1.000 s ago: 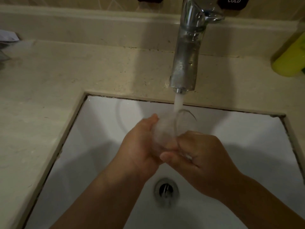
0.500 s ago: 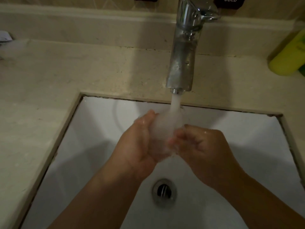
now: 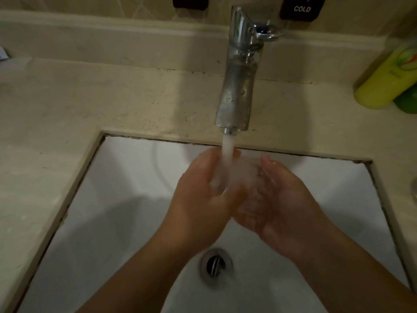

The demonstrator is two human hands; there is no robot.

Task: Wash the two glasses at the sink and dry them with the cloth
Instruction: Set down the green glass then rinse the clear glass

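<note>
overhead, "cold" tag by tap; left hand, right hand cup blurred glass, fingers curled

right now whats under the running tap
Both hands, left hand and right hand, cup a clear glass in the stream; foam blurs it. Below lies the sink drain.

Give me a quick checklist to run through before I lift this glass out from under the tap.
1. Water running from the tap: ok, the stream falls between both hands.
2. Glass held: ok, the left hand and right hand cup it, blurred by water.
3. Glass rinsed clean: cannot tell.
4. Drain open: ok, no water pooling in the sink.
5. Drying cloth within reach: cannot tell, none in view.
6. Second glass located: cannot tell, not visible.
</note>
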